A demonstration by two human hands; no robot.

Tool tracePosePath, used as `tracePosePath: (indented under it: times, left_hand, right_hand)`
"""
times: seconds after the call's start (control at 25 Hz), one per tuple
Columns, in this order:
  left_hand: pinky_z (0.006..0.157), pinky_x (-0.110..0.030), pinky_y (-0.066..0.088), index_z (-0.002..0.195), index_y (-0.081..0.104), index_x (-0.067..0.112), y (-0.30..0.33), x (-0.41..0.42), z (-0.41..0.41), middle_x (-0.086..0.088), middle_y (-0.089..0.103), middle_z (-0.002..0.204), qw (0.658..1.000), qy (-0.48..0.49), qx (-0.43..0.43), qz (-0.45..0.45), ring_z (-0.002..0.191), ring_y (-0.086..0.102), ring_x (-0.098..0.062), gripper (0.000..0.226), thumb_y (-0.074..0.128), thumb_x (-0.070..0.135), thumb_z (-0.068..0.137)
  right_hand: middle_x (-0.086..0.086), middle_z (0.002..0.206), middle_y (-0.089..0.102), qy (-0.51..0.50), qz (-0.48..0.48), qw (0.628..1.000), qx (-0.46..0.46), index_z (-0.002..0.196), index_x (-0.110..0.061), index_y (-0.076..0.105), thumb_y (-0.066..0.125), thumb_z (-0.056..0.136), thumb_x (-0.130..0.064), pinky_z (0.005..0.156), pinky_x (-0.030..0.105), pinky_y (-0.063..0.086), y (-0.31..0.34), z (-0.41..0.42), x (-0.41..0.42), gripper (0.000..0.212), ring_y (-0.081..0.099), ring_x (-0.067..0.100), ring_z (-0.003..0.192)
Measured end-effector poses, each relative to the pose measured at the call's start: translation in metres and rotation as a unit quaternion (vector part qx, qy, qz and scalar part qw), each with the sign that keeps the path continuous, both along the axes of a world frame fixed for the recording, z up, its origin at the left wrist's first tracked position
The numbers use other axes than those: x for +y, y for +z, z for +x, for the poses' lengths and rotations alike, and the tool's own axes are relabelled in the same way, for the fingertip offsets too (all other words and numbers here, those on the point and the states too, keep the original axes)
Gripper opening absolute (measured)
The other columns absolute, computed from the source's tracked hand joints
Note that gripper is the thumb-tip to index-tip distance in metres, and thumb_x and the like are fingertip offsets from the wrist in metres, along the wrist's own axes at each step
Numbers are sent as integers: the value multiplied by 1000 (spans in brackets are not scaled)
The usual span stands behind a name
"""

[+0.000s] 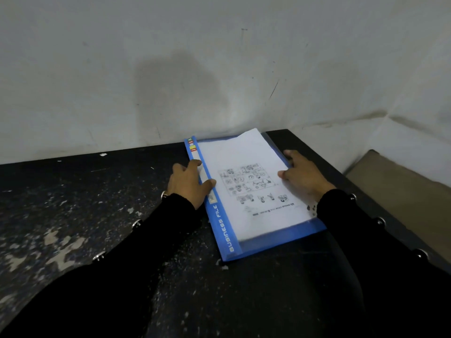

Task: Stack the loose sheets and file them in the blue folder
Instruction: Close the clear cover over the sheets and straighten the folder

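The blue folder (223, 230), its spine marked "BUSINESS FILE", lies on the dark table (97, 191) close to the wall. A stack of white sheets (244, 154) with printed pictures sits inside it under a clear cover. My left hand (188, 184) grips the folder's spine edge, thumb on top, fingers curled over the side. At the folder's right edge my right hand (302, 174) rests with its fingers bent over the edge of the sheets and its thumb on the top sheet. The far corner of the stack pokes slightly past the folder's top.
A white wall (219, 69) rises right behind the table. The table's worn, speckled top extends to the left. Its right edge (341, 172) drops to a tan floor (402, 181). My black sleeves cover the near part of the table.
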State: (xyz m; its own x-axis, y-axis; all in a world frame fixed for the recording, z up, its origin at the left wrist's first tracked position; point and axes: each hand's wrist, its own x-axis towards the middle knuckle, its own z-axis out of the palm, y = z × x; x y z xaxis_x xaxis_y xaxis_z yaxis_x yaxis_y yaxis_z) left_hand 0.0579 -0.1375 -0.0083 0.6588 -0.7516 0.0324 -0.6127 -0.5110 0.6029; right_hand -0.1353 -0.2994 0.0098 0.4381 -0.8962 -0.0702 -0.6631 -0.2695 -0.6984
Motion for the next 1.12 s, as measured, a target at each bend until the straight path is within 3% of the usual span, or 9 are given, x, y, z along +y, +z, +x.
tracePosePath:
  times: [0.08,0.2,0.32,0.44,0.6,0.68,0.8,0.92,1.12]
  left_hand:
    - [105,-42,34,137,43,24,-2,-3,2,-10,33,141,998,-6,-60,28,126,38,-32,54,55,45,89]
    - [106,-43,25,140,38,29,-3,-6,4,1,24,154,990,-29,-115,71,132,27,-30,51,45,49,93]
    - [105,-41,23,143,32,29,-6,-6,1,3,22,156,987,-33,-134,88,134,24,-28,52,36,49,96]
    - [106,-41,22,144,30,29,-11,-5,-1,4,21,156,984,-26,-155,82,135,23,-27,52,31,49,96]
    - [106,-41,22,145,27,30,-11,-3,-1,4,20,157,985,-29,-148,86,135,23,-26,52,28,50,97]
    - [107,-42,22,146,26,31,-9,-1,1,5,20,157,987,-37,-131,89,136,23,-27,54,27,52,97]
    - [109,-45,23,145,29,27,-3,3,6,3,25,155,991,-63,-90,79,136,27,-30,57,32,54,95]
    - [109,-48,31,143,35,21,2,10,15,-3,37,150,995,-76,-53,45,133,37,-30,60,44,52,92]
    - [108,-44,35,143,34,14,23,41,31,-9,38,148,995,-59,-60,49,133,40,-28,66,58,42,89]
  right_hand:
    - [10,145,44,16,-31,999,18,149,-12,31,58,92,-11,99,24,32,-3,5,-6,62,45,25,130]
    - [10,148,39,31,-70,995,56,149,-16,31,54,91,-12,107,34,31,-4,11,-12,62,39,28,134]
    - [4,151,31,60,-151,971,178,141,-24,41,46,88,-14,104,45,28,-7,14,-7,55,27,31,133]
    - [2,150,33,82,-193,944,253,135,-20,45,38,92,-17,101,46,28,-10,18,2,44,28,29,130]
    - [3,149,38,78,-197,945,250,131,-16,47,32,100,-32,100,48,30,-14,16,5,38,33,31,129]
    - [7,151,35,74,-181,953,233,129,-14,49,31,99,-48,102,50,29,-16,15,8,48,31,33,133]
    - [9,160,19,59,-160,960,223,141,-15,40,31,96,-61,111,56,19,-13,16,18,65,16,32,144]
    - [9,162,13,54,-170,955,238,148,-17,33,30,95,-63,113,63,7,-1,18,29,70,7,30,148]
    - [7,160,20,94,-200,943,249,148,-18,32,42,96,-55,113,64,10,23,32,57,66,11,28,148]
